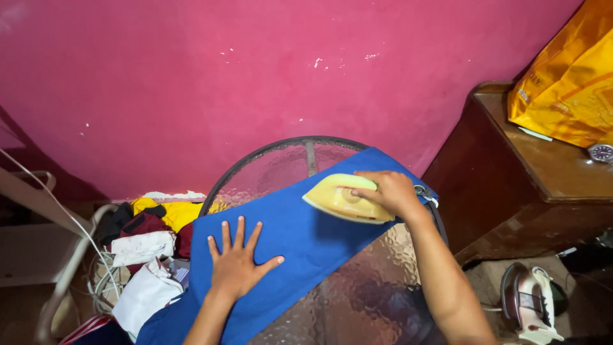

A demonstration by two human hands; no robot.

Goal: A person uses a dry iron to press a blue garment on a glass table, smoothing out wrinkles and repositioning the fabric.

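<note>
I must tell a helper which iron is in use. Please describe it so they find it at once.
On the round glass table lies a blue cloth. The yellow iron rests on it, under the right hand. The other iron, pink-white, stands on the floor.

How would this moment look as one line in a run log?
right hand: grips yellow iron on blue cloth | left hand: flat on cloth, fingers spread | surface: round glass table

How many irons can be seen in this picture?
2. A yellow iron is on the blue cloth under the right hand. A white iron stands on the floor at lower right. Others may be hidden.
</note>
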